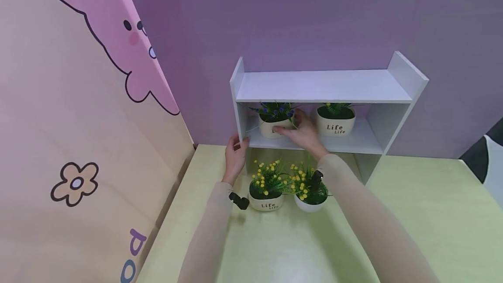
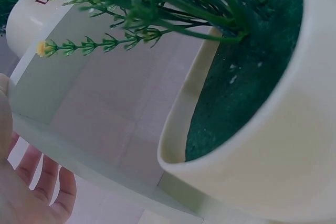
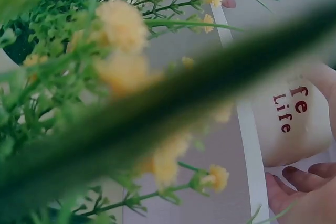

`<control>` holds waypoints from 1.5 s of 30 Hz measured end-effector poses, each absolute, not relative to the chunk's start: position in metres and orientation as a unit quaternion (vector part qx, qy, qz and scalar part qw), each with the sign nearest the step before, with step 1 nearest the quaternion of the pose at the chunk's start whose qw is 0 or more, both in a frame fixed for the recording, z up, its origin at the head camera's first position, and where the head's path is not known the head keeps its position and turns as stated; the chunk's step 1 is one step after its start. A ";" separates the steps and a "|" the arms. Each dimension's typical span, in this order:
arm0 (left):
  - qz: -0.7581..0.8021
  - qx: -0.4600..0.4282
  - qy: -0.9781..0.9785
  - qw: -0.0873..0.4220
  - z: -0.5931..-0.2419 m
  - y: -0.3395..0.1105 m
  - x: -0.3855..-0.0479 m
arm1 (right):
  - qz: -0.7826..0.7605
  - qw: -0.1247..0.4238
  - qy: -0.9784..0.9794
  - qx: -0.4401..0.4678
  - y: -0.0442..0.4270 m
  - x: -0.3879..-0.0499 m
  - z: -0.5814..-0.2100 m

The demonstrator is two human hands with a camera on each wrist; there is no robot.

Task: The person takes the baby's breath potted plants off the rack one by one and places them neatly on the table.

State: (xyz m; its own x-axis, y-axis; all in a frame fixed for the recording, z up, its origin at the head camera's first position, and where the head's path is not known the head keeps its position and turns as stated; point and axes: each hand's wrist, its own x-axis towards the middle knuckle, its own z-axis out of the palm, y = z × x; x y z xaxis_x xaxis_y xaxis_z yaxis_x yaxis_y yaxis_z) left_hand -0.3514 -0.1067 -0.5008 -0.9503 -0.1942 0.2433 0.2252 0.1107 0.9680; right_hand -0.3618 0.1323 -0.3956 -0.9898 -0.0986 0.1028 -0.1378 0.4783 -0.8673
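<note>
In the head view, my right hand (image 1: 304, 134) grips the right end of a cream pot (image 1: 268, 131) with blue flowers, inside the white shelf (image 1: 322, 86); the thumb lies across its front. The right wrist view shows this pot (image 3: 294, 142) between thumb and curled fingers (image 3: 307, 179). My left hand (image 1: 235, 158) holds the shelf's left side panel low down. In the left wrist view, that hand (image 2: 39, 187) has its fingers on one side of the panel and the thumb at the frame's edge.
Another "Life" pot (image 1: 335, 125) stands right of the gripped one. On the table (image 1: 275, 248), below the middle board, are a cream pot (image 1: 265, 203) and a round white pot (image 1: 310, 206), both yellow-flowered. A purple wall (image 1: 314, 16) rises behind; a patterned wall (image 1: 98, 134) stands left.
</note>
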 end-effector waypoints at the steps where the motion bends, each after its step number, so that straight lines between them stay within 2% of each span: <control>1: -0.667 -0.009 -0.729 0.157 -0.501 -0.107 -0.351 | 0.502 0.020 -0.862 0.069 0.132 -0.362 -0.396; 15: -0.674 -0.009 -0.720 0.163 -0.499 -0.106 -0.350 | 0.498 0.046 -0.860 0.100 0.124 -0.366 -0.391; 23: -0.672 -0.011 -0.720 0.171 -0.500 -0.106 -0.351 | 0.488 0.035 -0.868 0.084 0.124 -0.366 -0.388; 33: -0.673 -0.012 -0.720 0.165 -0.503 -0.105 -0.351 | 0.489 0.036 -0.869 0.059 0.125 -0.357 -0.387; 45: -0.671 -0.016 -0.722 0.165 -0.505 -0.106 -0.352 | 0.512 0.053 -0.852 0.090 0.129 -0.346 -0.389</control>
State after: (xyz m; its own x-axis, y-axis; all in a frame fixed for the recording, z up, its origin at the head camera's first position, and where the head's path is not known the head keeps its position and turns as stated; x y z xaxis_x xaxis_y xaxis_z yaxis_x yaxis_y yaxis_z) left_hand -0.3525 -0.1057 -0.5048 -0.9452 -0.1980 0.2597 0.2445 0.0982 0.9647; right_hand -0.3455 0.1292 -0.3893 -0.9781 -0.0993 0.1831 -0.2083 0.4588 -0.8638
